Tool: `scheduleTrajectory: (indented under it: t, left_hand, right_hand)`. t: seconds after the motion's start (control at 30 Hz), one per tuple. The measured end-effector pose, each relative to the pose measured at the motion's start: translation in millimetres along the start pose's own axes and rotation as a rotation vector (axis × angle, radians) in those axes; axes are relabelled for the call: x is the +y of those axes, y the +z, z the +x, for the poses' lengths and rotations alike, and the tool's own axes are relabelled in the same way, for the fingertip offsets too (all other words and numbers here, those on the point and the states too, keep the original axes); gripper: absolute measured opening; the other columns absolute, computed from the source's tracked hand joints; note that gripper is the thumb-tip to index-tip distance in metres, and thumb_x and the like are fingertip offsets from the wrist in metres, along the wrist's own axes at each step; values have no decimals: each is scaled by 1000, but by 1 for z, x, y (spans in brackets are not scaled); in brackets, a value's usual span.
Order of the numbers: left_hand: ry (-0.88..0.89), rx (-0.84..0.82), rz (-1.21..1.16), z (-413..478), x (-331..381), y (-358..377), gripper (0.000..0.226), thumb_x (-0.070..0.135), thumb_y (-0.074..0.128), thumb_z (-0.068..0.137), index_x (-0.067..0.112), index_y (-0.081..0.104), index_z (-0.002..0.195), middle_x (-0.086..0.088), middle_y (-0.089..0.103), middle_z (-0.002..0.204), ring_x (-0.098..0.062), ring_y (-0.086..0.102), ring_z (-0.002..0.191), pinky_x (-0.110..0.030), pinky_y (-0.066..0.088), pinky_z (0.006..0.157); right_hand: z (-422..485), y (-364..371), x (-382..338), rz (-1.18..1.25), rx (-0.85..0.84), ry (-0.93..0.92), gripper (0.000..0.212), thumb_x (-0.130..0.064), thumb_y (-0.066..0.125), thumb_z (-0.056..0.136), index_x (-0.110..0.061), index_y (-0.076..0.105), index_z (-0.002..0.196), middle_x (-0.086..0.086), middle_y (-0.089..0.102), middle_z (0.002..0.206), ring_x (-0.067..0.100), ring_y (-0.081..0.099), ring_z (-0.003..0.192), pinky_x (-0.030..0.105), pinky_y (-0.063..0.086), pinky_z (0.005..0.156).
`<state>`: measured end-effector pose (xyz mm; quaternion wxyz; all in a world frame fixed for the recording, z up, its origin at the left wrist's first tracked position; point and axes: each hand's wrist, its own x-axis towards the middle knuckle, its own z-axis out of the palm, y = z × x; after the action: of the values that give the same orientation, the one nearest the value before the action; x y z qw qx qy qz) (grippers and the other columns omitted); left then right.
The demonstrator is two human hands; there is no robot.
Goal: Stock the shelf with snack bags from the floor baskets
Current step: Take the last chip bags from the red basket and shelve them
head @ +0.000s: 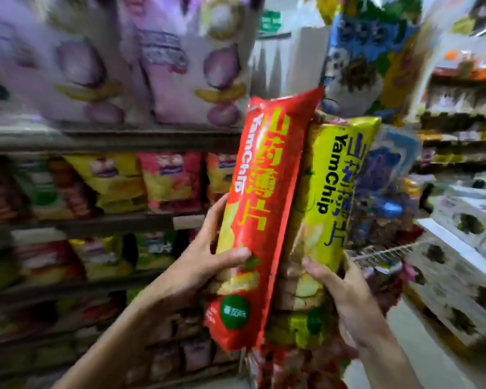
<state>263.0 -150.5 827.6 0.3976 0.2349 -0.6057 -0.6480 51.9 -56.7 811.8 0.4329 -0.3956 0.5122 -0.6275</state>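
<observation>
Snack bags x2, both long glossy YamChip pouches, upright and touching side by side in front of the shelf (110, 138). Shelf has grey tiers: puffy purple bags (174, 66) on top, smaller yellow and red packets below, all blurred. My left hand (208, 256) wraps the red bag (267, 192) low down, thumb across the front. My right hand (345, 293) grips the yellow bag (331, 192) near its bottom. Far right, a white wire basket (385, 252) holds dark packets, too blurred to identify.
</observation>
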Motion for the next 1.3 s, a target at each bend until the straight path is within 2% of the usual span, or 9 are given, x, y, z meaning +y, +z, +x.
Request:
scheduleTrajectory:
  t: [0.17,0.33,0.43,0.57,0.7,0.8,1.03,1.13,1.3]
  left_hand:
    - [201,243,105,-63,80,-138,100,57,90,47,51,39,132,14,64,128,-9,65,111,-26,55,80]
    - [301,459,195,-131,145,-262,112,54,91,48,42,32,143,9,67,126,-11,69,106,-25,57,75]
    - [370,589,270,-152,177,-326,114,57,91,43,49,31,139,16,67,123,-6,69,105,-19,56,75]
    - [419,742,398,-145,211,-406,114,53,91,42,48,31,139,12,69,121,-2,69,103,-15,55,74]
    - [405,778,492,-99,239,-464,100,40,89,58,30,34,141,6,67,117,1,69,97,-16,55,71]
    - [390,769,533,-52,250,-493,83,29,83,62,22,41,133,1,69,113,0,70,91,-15,54,70]
    - [400,648,517,25,256,-515,84,24,87,70,20,36,137,-1,64,125,-11,68,107,-34,58,89]
    - [426,643,544,48,259,-519,92,19,87,71,23,31,142,3,61,128,1,64,107,-20,54,91]
    - [335,661,532,64,263,-523,99,24,88,70,24,23,143,19,54,108,19,59,78,3,42,62]
  right_hand:
    - [21,167,-20,35,-200,-69,40,-17,88,55,-17,72,91,6,76,79,17,71,63,28,56,53]
    - [29,309,-18,47,-331,-78,39,-31,90,54,-34,77,90,5,78,94,23,75,83,37,61,71]
    - [40,379,-16,26,-354,-111,73,-48,93,31,-20,76,96,6,79,91,22,76,80,32,60,66]
    - [70,448,-16,-40,-304,-151,52,-50,86,32,-40,76,82,-7,78,78,7,74,70,27,59,68]
    - [109,496,-19,-15,-399,-275,57,-37,90,36,-22,74,89,-10,77,72,-3,70,63,9,50,54]
    - [140,523,-25,-1,-490,-379,88,-59,90,20,-28,74,101,-3,79,91,6,74,80,15,55,63]
    - [182,555,-49,68,-673,-499,106,-59,93,39,-16,58,129,10,74,105,22,70,83,27,54,65]
    - [187,561,-64,77,-714,-563,98,-55,94,39,-26,61,127,13,74,99,19,71,77,23,55,61]
    - [187,575,-68,42,-599,-600,67,-38,88,38,-45,70,103,0,78,99,11,74,87,15,55,67]
